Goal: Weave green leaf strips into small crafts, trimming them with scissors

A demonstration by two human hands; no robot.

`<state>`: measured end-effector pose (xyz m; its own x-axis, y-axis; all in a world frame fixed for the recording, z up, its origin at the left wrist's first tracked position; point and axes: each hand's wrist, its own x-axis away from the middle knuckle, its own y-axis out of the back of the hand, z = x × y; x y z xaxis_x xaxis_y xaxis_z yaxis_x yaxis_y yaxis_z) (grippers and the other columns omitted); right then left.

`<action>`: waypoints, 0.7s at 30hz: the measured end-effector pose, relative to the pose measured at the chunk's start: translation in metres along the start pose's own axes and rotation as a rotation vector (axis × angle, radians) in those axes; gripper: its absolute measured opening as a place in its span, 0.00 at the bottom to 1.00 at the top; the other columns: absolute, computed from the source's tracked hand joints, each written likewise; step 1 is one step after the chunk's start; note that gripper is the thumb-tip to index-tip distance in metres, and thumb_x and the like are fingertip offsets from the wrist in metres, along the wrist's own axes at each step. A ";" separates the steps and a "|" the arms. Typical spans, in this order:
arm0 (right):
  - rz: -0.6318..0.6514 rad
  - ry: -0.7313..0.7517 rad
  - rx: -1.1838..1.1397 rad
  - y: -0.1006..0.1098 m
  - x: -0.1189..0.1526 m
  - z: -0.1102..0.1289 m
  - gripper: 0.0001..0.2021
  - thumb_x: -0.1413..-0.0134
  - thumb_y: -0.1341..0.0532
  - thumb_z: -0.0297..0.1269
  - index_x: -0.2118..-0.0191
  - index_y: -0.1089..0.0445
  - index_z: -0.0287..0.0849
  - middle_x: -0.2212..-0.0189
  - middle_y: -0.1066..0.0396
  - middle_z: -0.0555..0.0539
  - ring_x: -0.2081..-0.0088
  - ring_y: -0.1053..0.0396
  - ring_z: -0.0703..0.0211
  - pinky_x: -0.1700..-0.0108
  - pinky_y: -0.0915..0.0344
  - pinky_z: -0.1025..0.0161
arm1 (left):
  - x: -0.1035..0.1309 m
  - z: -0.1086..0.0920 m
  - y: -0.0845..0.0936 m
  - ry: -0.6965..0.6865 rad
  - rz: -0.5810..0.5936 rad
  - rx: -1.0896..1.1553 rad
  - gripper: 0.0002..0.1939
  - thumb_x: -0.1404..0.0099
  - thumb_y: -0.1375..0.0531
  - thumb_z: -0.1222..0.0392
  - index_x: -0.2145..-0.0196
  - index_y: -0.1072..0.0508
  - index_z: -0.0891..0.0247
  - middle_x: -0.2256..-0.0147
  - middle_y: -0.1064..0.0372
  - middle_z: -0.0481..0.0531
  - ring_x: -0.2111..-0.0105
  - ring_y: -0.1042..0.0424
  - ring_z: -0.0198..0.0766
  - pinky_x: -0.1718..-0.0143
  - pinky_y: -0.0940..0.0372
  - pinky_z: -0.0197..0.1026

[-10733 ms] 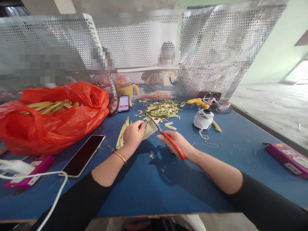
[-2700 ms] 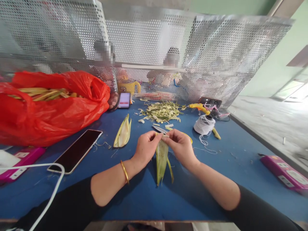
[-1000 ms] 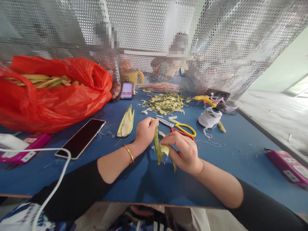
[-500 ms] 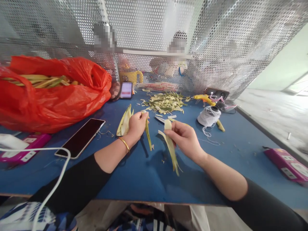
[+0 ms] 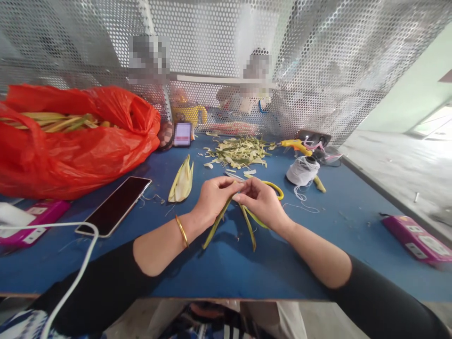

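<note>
My left hand point(image 5: 216, 197) and my right hand point(image 5: 263, 201) meet over the blue table point(image 5: 197, 275), fingertips pinched together. From my left fingers a narrow greenish husk strip point(image 5: 214, 229) hangs down. Another husk strip point(image 5: 249, 230) hangs below my right fingers, with a paler green piece point(image 5: 257, 218) beside it. The pinched ends are hidden by the fingers. Behind my right hand lie scissors with a yellow handle point(image 5: 277, 189), partly covered. A pale bundle of husk leaves point(image 5: 182, 182) rests left of my left hand.
Husk scraps point(image 5: 240, 151) are heaped at the back. To the left are a red plastic bag point(image 5: 106, 155) of husks and a dark phone point(image 5: 116, 206). White thread spool point(image 5: 302, 170), yellow glue gun point(image 5: 297, 147) and purple power strip point(image 5: 418, 239) are on the right. A perforated metal screen point(image 5: 219, 42) stands behind.
My hands, apart before, have come together at the fingertips, each bringing its husk strip. The right strip now shows a narrower side. The scissors' yellow handle has come into sight.
</note>
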<state>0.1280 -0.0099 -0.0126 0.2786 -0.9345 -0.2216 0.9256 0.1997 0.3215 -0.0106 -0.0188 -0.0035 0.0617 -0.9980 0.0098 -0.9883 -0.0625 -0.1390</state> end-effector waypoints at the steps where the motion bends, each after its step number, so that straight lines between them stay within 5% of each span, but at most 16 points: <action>1: 0.002 -0.028 -0.079 -0.002 0.000 0.000 0.22 0.62 0.30 0.54 0.71 0.37 0.43 0.78 0.34 0.53 0.75 0.37 0.64 0.72 0.39 0.64 | 0.002 -0.001 -0.002 0.016 -0.013 0.033 0.09 0.54 0.32 0.58 0.74 0.25 0.65 0.77 0.29 0.47 0.75 0.33 0.33 0.72 0.40 0.35; 5: 0.059 -0.123 -0.264 -0.007 0.001 0.006 0.21 0.66 0.28 0.49 0.73 0.37 0.43 0.79 0.34 0.55 0.75 0.35 0.64 0.71 0.37 0.65 | 0.008 -0.002 -0.006 0.028 -0.082 0.044 0.14 0.58 0.29 0.61 0.79 0.32 0.63 0.83 0.37 0.41 0.82 0.38 0.29 0.80 0.43 0.33; 10: 0.076 -0.158 -0.325 -0.006 0.003 0.012 0.18 0.63 0.29 0.46 0.74 0.36 0.42 0.80 0.33 0.55 0.77 0.34 0.66 0.74 0.39 0.67 | 0.008 -0.004 -0.003 0.130 -0.010 0.142 0.17 0.57 0.29 0.55 0.82 0.35 0.63 0.85 0.38 0.42 0.83 0.37 0.30 0.79 0.40 0.35; 16: -0.017 -0.095 -0.267 -0.004 0.003 0.007 0.18 0.57 0.34 0.50 0.78 0.39 0.42 0.83 0.37 0.55 0.79 0.40 0.66 0.75 0.41 0.66 | 0.004 -0.002 0.001 0.224 0.044 0.130 0.18 0.57 0.30 0.49 0.79 0.30 0.65 0.79 0.33 0.46 0.78 0.35 0.31 0.75 0.40 0.36; 21: -0.104 -0.033 -0.116 -0.002 0.004 0.004 0.15 0.54 0.37 0.42 0.80 0.43 0.43 0.84 0.42 0.56 0.80 0.45 0.67 0.76 0.45 0.66 | 0.007 -0.005 -0.002 0.119 0.021 0.081 0.16 0.57 0.29 0.55 0.74 0.29 0.64 0.77 0.32 0.45 0.77 0.35 0.30 0.78 0.44 0.33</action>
<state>0.1261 -0.0154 -0.0103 0.1726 -0.9607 -0.2177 0.9730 0.1318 0.1895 -0.0086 -0.0259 0.0022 0.0198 -0.9923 0.1224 -0.9743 -0.0466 -0.2203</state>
